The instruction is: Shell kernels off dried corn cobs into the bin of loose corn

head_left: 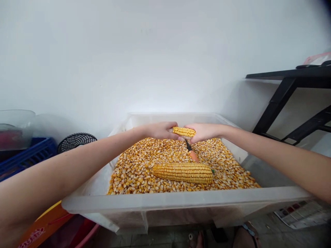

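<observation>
Both of my hands grip a partly shelled corn cob (184, 131), one at each end, over the far half of a translucent bin (181, 198). My left hand (164, 130) has its fingers wrapped round the left end. Curled round the right end is my right hand (203, 131). Loose yellow corn kernels (139, 172) fill much of the bin. A large yellow corn-shaped object (183, 172) with a green spot at its right end lies on them nearer to me. Between it and my hands rests a tool with an orange handle and black upper part (193, 156).
A white wall (165, 62) stands behind the bin. To the left are a blue crate (28, 155), a black wire basket (77, 140) and an orange bag or box (43, 227). A black table frame (274, 103) stands at the right. Feet (200, 239) show on the tiled floor below.
</observation>
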The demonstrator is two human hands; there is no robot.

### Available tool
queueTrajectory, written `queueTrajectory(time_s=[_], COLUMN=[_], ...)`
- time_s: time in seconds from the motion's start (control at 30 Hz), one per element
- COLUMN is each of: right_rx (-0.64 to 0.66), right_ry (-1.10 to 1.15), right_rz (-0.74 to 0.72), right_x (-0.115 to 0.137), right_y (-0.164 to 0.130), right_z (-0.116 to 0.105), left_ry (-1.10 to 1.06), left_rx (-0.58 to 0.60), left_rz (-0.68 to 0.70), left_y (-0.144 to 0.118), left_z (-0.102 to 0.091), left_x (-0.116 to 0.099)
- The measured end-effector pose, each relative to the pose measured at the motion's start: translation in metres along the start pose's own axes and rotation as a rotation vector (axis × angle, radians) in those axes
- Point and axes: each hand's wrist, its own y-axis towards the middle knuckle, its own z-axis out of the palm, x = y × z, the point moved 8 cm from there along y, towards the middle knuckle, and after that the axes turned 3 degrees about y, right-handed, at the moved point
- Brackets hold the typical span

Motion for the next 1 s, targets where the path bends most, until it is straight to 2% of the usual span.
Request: queueTrajectory(time_s=[0.17, 0.4, 0.6, 0.87, 1.0], right_rx=[-0.011, -0.066, -0.035, -0.165, -0.196], right_ry=[-0.04, -0.132, -0.134, -0.243, -0.239], right_rz=[-0.008, -0.017, -0.059, -0.037, -0.038], right_x=[0.004, 0.002, 0.004, 0.011, 0.016], right_y=[0.001, 0.002, 0.001, 0.001, 0.0], right_z=[0.0, -0.003, -0.003, -0.006, -0.008], left_ry=[-0.029, -0.143, -0.073, -0.13, -0.195], left_rx=[-0.018, 0.097, 0.06, 0.123, 0.124], left_rz=[0.001, -0.061, -0.003, -0.097, -0.084], left_y=[0.001, -0.003, -0.001, -0.006, -0.008], left_z=[0.003, 0.005, 0.007, 0.005, 0.0], left_x=[0.007, 0.006, 0.004, 0.007, 0.005])
